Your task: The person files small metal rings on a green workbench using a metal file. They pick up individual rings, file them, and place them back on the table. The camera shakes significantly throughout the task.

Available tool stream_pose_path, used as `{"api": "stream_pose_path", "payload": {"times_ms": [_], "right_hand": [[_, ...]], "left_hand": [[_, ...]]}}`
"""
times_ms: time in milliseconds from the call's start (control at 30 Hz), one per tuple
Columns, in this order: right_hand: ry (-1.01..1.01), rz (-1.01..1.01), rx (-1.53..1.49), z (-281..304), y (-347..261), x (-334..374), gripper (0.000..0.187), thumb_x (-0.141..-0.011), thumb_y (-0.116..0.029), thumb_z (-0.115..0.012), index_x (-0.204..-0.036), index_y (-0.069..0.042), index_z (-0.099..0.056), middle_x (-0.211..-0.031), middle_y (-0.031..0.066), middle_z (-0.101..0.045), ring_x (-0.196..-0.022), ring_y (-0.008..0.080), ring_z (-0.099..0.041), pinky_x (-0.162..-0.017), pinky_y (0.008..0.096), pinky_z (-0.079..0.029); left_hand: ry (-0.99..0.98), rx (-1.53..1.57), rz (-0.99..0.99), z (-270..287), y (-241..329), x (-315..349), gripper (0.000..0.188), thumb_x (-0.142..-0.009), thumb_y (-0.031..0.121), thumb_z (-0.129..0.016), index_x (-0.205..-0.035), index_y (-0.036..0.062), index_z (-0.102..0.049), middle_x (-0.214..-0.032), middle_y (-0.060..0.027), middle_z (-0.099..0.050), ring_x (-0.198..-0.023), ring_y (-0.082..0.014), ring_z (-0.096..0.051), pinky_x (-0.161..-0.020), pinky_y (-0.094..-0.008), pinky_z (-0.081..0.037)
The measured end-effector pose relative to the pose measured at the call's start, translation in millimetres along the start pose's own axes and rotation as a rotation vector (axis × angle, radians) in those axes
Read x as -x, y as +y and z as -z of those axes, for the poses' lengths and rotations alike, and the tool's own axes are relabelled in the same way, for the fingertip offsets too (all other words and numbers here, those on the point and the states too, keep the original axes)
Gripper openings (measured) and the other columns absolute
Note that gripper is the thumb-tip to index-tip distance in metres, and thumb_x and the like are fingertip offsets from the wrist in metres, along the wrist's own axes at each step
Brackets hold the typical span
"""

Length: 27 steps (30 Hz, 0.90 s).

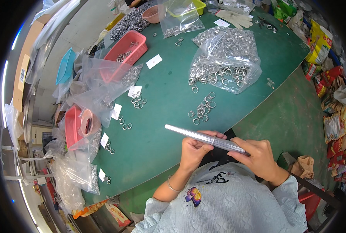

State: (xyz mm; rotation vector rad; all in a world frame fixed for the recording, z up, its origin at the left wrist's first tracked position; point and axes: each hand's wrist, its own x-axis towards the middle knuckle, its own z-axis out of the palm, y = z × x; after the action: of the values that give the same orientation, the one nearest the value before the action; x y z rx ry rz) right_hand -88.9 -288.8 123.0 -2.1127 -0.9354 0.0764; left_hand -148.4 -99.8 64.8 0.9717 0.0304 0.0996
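Observation:
A silver tapered ring mandrel [184,132] with fine graduation marks is held aslant in front of my body, its narrow rounded tip pointing up and left over the table. My right hand [260,156] is closed around its thick end. A metal ring [213,140] sits around the mandrel's shaft, pinched by the fingers of my left hand [193,152]. Beyond the tip, a loose group of silver rings [203,106] lies on the green table [157,147]. Farther back, an open clear plastic bag [229,50] spills more rings.
Small ring groups [138,101] lie beside white cards [116,111] along the left. Clear bags, a pink basket [138,48] and a red basket [72,126] stand there too. A white glove [235,18] lies at the back. Colourful packages [320,42] line the right, beyond the table edge.

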Motion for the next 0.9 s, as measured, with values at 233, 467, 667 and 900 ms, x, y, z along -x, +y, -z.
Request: {"api": "stream_pose_path", "payload": {"times_ms": [233,467,667,900], "right_hand": [[-0.004,0.005,-0.001,-0.4,0.6,-0.6,0.026,-0.076,-0.026,-0.07,-0.091,-0.008,-0.06,-0.056,0.0062,-0.054,-0.046,0.023,-0.053,-0.04,0.0344,-0.037],[0.006,0.013,0.01,-4.9,3.3,0.6,0.027,-0.076,-0.027,-0.071,-0.092,-0.008,-0.06,-0.055,0.0061,-0.053,-0.045,0.0232,-0.053,-0.039,0.0343,-0.037],[0.007,0.021,0.043,-3.8,3.7,1.0,0.028,-0.076,-0.027,-0.071,-0.093,-0.008,-0.06,-0.055,0.0055,-0.053,-0.044,0.0224,-0.053,-0.039,0.034,-0.036],[0.009,0.027,0.045,-2.6,6.1,1.7,0.028,-0.076,-0.027,-0.071,-0.093,-0.008,-0.06,-0.055,0.0055,-0.053,-0.045,0.0221,-0.053,-0.039,0.0338,-0.036]], "left_hand": [[-0.001,0.019,0.014,0.3,0.4,-0.1,0.034,-0.078,0.011,-0.071,-0.105,-0.0044,-0.056,-0.105,-0.0217,-0.061,-0.1,-0.0354,-0.06,-0.089,-0.0465,-0.048],[-0.003,-0.002,0.026,5.2,1.3,0.7,0.035,-0.078,0.011,-0.071,-0.105,-0.0046,-0.056,-0.105,-0.0216,-0.061,-0.1,-0.0359,-0.06,-0.089,-0.0471,-0.048],[0.002,-0.007,0.021,3.5,0.6,-0.5,0.035,-0.078,0.01,-0.071,-0.105,-0.0048,-0.055,-0.105,-0.0216,-0.061,-0.1,-0.036,-0.06,-0.089,-0.047,-0.048],[0.01,-0.01,0.029,0.5,-0.5,-1.1,0.034,-0.078,0.009,-0.07,-0.105,-0.0049,-0.055,-0.106,-0.0217,-0.061,-0.1,-0.0358,-0.06,-0.089,-0.0464,-0.048]]}}
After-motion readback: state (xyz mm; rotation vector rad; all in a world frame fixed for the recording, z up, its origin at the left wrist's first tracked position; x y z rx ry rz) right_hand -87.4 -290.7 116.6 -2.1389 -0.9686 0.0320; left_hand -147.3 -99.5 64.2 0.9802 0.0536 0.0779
